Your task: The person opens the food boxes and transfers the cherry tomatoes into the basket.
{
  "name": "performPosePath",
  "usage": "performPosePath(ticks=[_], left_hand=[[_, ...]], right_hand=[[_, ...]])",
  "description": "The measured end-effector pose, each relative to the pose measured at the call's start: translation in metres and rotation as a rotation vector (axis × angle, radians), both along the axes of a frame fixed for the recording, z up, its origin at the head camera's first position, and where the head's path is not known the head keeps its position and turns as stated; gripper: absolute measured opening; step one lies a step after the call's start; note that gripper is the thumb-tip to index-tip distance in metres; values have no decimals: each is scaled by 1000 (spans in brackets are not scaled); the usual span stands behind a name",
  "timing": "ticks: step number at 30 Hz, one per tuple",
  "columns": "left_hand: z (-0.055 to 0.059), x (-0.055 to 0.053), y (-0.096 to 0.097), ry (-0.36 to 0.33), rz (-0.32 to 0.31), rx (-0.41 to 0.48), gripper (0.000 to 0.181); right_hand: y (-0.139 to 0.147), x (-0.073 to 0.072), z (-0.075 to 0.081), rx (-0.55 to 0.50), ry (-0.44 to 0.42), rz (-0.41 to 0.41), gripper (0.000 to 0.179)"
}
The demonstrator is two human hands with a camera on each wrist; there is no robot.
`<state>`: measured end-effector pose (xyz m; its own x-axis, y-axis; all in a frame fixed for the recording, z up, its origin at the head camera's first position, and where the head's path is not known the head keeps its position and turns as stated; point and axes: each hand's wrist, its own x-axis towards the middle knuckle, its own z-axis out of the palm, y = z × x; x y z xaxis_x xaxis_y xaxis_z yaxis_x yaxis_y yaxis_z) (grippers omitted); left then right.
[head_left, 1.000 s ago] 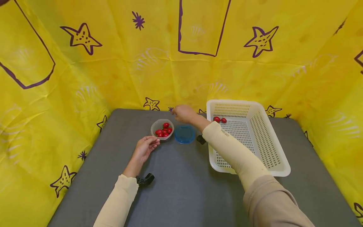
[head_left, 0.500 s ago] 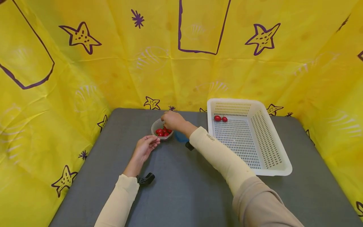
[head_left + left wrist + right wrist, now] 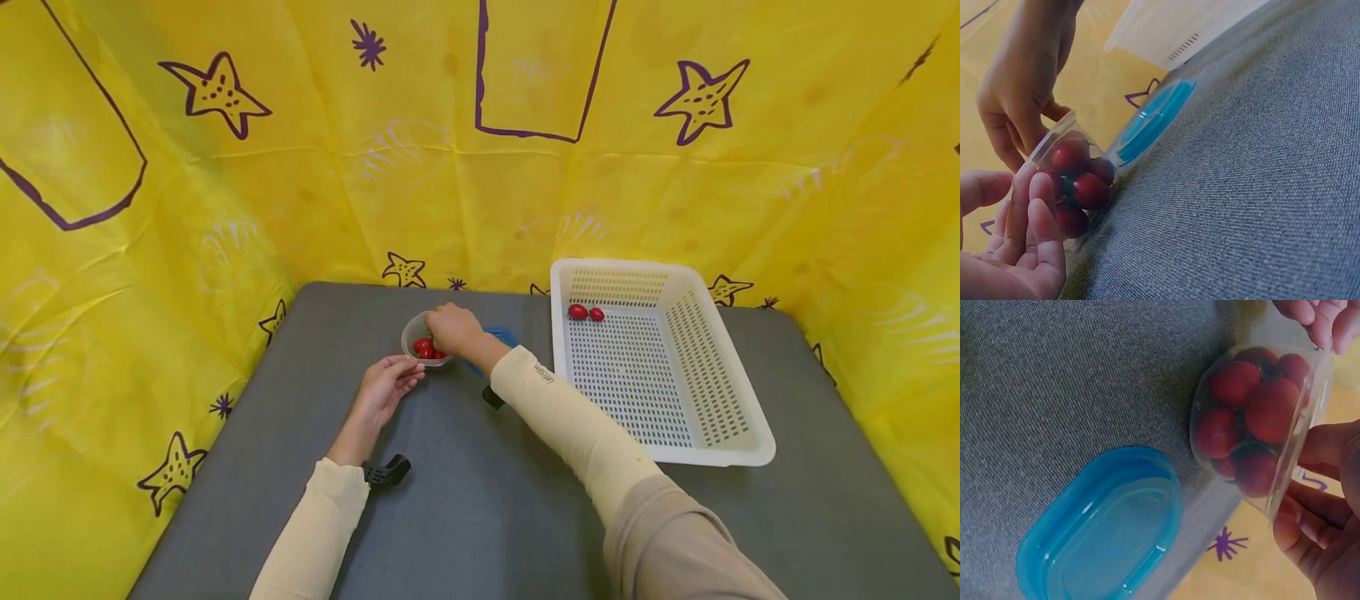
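Note:
A clear plastic container (image 3: 1205,461) with several cherry tomatoes (image 3: 1272,409) in it stands on the grey tabletop. My left hand (image 3: 386,387) pinches its near rim between thumb and fingers. From the far right side my right hand (image 3: 456,329) reaches over the opening, covering part of the tomatoes in the head view. In the right wrist view its thumb and fingers are apart at the rim, and no tomato shows between them. Just right of the container lies a blue lid (image 3: 1110,525), partly hidden by the right wrist in the head view.
A white slotted basket (image 3: 742,456) stands on the right of the grey table (image 3: 465,517), with two small red tomatoes (image 3: 579,312) in its far left corner. Yellow patterned cloth (image 3: 510,192) rises behind the table and at both sides.
My right hand has moved left and toward me, from behind the blue lid to over the container. The left hand has kept its hold on the rim.

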<state>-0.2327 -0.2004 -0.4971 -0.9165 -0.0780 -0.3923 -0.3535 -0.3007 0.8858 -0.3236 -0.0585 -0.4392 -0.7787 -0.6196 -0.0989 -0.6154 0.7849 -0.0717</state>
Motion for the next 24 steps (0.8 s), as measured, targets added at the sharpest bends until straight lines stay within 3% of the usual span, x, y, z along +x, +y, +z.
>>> performPosePath(ticks=[7,16,24], left_hand=[[-1,0,0,-3,8,-7,6],[-2,0,1,-25,12,-30,12],[-1,-1,1,-2,12,-6,6]], right_hand=[[-1,-1,-3,-22,18,-17,17],[-2,-3,-10,-46,20,-31,22],[1,-7,-8,-135,-9,-31,15]])
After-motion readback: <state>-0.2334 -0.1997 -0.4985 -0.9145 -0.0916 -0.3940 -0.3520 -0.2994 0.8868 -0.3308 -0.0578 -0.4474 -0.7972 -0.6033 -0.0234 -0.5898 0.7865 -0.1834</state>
